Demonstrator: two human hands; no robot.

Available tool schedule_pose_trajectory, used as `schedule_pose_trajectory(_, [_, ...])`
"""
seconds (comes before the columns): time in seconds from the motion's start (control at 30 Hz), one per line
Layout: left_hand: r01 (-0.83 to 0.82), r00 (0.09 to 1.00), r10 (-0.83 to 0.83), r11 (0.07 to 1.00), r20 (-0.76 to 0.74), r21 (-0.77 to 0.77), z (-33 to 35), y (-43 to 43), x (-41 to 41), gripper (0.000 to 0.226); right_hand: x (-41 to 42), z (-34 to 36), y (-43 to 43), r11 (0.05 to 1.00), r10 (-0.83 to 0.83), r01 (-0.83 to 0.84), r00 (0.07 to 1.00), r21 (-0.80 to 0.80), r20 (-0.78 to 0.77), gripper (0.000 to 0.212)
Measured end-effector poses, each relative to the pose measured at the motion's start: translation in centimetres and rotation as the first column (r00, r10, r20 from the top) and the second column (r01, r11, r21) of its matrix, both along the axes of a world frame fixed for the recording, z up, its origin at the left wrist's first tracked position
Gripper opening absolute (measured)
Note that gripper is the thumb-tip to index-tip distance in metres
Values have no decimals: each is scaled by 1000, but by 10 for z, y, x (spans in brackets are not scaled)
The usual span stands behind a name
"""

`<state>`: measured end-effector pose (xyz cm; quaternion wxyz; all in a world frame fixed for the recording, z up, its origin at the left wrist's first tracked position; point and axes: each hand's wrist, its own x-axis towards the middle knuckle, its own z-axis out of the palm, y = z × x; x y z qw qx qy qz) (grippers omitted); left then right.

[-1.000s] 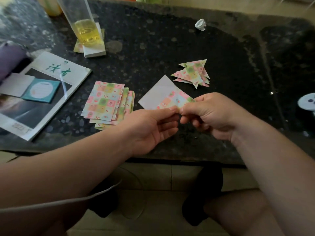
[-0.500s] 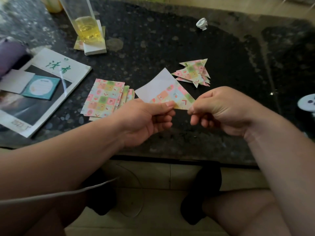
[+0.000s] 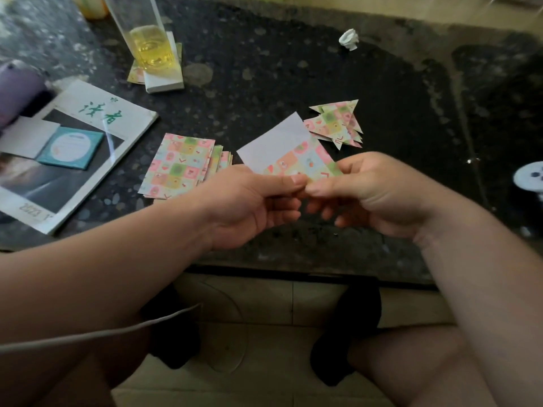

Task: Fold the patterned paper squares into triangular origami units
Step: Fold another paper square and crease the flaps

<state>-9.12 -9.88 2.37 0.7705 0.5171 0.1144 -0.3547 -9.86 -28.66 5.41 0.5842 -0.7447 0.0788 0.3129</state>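
Observation:
A half-folded paper square (image 3: 289,151) is held just above the dark table, its white back showing at the top left and a patterned flap turned up at the lower right. My left hand (image 3: 252,207) pinches its near edge between thumb and forefinger. My right hand (image 3: 373,192) pinches the same edge right beside it, thumb tips almost touching. A stack of flat patterned squares (image 3: 180,165) lies to the left of my hands. A small pile of finished triangular units (image 3: 336,123) lies behind the held paper.
A tall glass of yellow liquid (image 3: 150,45) stands on a white block at the back left. A magazine (image 3: 70,151) with a teal card lies at the left. A crumpled white scrap (image 3: 349,39) sits at the back. The table edge (image 3: 293,265) runs just below my hands.
My hands were apart half a second ago, each at one end of the folded edge. My right hand has slid left along the edge, and the thumbs now meet.

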Motion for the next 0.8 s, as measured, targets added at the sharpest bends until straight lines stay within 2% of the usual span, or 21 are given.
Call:
schedule_pose_trajectory(0.07, [8, 1000, -9, 1000, -22, -19, 0, 0, -1, 14, 0, -3, 6, 999, 11, -11, 1000, -47, 10, 7])
schedule_pose_trajectory(0.17, [-5, 1000, 6, 1000, -28, 20, 0, 3, 1, 3, 1, -3, 7, 998, -17, 19, 1000, -62, 23, 9])
schedule_pose_trajectory(0.43, [8, 1000, -9, 997, 19, 76, 2, 4, 0, 6, 1, -1, 7, 999, 5, -5, 1000, -36, 5, 8])
schedule_pose_trajectory(0.67, [43, 994, -58, 987, 88, 157, 8, 20, 7, 20, 3, 5, -9, 998, 31, -29, 999, 49, -34, 12])
schedule_pose_trajectory(0.73, [31, 993, -50, 984, 106, 173, 8, 25, 10, 27, 4, 7, -14, 999, 26, -24, 999, 46, -38, 13])
schedule_pose_trajectory(0.8, [-3, 993, -23, 978, 120, 209, 8, 33, 16, 24, 5, 8, -20, 999, 3, -2, 999, 46, -37, 14])
